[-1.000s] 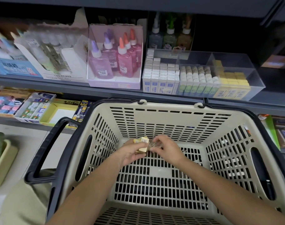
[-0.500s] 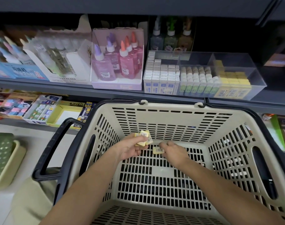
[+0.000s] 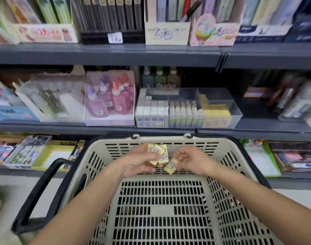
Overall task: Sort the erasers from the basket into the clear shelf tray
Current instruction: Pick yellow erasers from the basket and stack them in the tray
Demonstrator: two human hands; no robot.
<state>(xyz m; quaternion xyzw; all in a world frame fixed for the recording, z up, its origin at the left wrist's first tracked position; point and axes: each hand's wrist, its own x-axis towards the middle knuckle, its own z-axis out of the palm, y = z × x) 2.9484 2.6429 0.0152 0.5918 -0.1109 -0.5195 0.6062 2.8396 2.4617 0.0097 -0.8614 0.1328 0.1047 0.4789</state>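
L hand (image 3: 140, 162) gripping yellow erasers (image 3: 158, 153), R hand (image 3: 192, 160) pinching one eraser (image 3: 171, 166), both over basket (image 3: 236, 156)

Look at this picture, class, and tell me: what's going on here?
A person stands at a shop shelf with a basket in front. The left hand holds a few yellow erasers. The right hand pinches one more eraser beside them, above the basket. Neither hand has reached the tray on the shelf yet. Its right compartment already holds a yellow stack.
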